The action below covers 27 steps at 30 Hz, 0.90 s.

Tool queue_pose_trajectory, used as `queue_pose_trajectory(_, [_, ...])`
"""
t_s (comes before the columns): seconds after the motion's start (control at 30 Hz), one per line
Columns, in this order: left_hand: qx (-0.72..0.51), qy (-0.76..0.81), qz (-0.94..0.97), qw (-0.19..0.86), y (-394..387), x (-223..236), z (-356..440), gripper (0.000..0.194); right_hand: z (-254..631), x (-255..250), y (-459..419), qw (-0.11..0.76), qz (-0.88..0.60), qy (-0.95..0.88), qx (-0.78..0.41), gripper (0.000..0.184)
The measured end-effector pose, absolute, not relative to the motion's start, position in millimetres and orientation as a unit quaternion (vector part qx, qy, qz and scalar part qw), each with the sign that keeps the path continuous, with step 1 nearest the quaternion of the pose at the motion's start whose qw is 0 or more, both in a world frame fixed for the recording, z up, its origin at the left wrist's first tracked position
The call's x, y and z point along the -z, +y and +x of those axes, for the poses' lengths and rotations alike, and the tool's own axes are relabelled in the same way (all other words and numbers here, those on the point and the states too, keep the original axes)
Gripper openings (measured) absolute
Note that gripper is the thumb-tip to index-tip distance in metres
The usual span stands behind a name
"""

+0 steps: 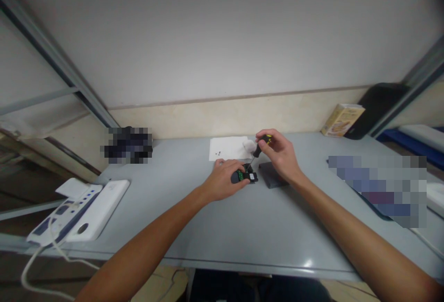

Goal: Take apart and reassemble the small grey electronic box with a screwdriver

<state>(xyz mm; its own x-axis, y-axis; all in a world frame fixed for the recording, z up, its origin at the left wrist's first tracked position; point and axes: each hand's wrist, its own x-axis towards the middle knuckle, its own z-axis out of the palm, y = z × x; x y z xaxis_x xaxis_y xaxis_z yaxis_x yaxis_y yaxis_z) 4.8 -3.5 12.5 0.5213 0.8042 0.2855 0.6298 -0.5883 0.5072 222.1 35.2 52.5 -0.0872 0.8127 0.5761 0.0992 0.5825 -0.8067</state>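
My left hand [225,178] grips a small opened black electronic device [250,177], with a green circuit board showing inside it. The device rests at the middle of the grey table. In my right hand [280,154] is a screwdriver [257,151] with a black and yellow handle. Its shaft slants down to the left, and the tip reaches into the device; whether it sits on a screw is too small to tell. Just behind lies a white sheet of paper [227,144] bearing a few tiny dark pieces, perhaps screws. A dark grey flat object [272,175] lies under my right wrist.
A white power strip [65,214] with cables and a white flat box [104,209] occupy the left end of the table [243,232]. At the back right stand a yellow carton [342,120] and a black object [378,105]. Blurred-out items lie left and right.
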Motion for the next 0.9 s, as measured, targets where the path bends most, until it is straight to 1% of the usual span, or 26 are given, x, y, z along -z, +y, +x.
queue_pose_trajectory(0.1, [-0.252, 0.420, 0.854, 0.172, -3.4, -11.7, 4.6, 0.022, 221.0, -55.1, 33.9, 0.590, -0.347, -0.679, -0.266, 0.019])
queue_pose_trajectory(0.17, [-0.250, 0.424, 0.854, 0.169, -3.4, -11.4, 4.7, 0.023, 222.1, -56.2, 34.1, 0.590, -0.348, -0.680, -0.263, 0.018])
queue_pose_trajectory(0.27, [-0.244, 0.428, 0.855, 0.166, -3.5, -11.6, 4.8, 0.023, 224.7, -55.3, 35.9, 0.582, -0.349, -0.679, -0.279, 0.020])
queue_pose_trajectory(0.4, [-0.242, 0.425, 0.856, 0.168, -3.7, -12.6, 4.7, 0.022, 225.2, -51.0, 37.5, 0.574, -0.335, -0.670, -0.330, 0.028])
queue_pose_trajectory(0.47, [-0.247, 0.421, 0.856, 0.171, -3.7, -13.1, 4.7, 0.021, 223.5, -49.9, 36.8, 0.576, -0.327, -0.665, -0.345, 0.027])
queue_pose_trajectory(0.67, [-0.254, 0.417, 0.855, 0.173, -3.5, -13.3, 4.9, 0.021, 221.7, -52.3, 35.2, 0.586, -0.344, -0.678, -0.278, 0.019])
queue_pose_trajectory(0.83, [-0.250, 0.420, 0.855, 0.171, -3.5, -12.6, 4.2, 0.018, 223.1, -52.8, 35.1, 0.570, -0.311, -0.675, -0.350, 0.029])
queue_pose_trajectory(0.9, [-0.254, 0.417, 0.856, 0.169, -3.3, -11.8, 3.5, 0.018, 221.8, -52.7, 34.0, 0.573, -0.304, -0.674, -0.354, 0.029])
